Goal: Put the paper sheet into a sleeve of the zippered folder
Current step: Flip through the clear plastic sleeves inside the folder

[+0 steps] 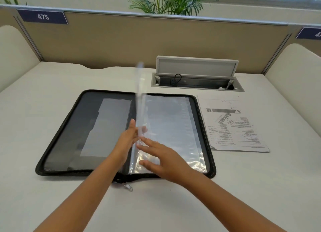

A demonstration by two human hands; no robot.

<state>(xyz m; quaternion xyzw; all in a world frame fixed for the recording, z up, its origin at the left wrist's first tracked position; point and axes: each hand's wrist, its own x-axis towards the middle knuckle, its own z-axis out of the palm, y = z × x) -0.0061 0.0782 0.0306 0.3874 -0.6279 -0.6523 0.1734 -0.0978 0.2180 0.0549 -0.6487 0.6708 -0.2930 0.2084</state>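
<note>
The black zippered folder [57,144] lies open flat on the white desk. A stack of clear plastic sleeves [173,127] rests on its right half. One clear sleeve [139,85] stands upright along the spine, blurred. My left hand [127,136] is at that sleeve's lower edge with the fingers against it. My right hand [159,155] hovers flat, fingers spread, over the lower left of the sleeve stack. The printed paper sheet [232,125] lies on the desk just right of the folder, touched by neither hand.
An open cable box [196,82] with its raised lid sits behind the folder. A tan partition [156,40] runs along the desk's far edge. The zipper pull [128,187] hangs at the folder's near edge.
</note>
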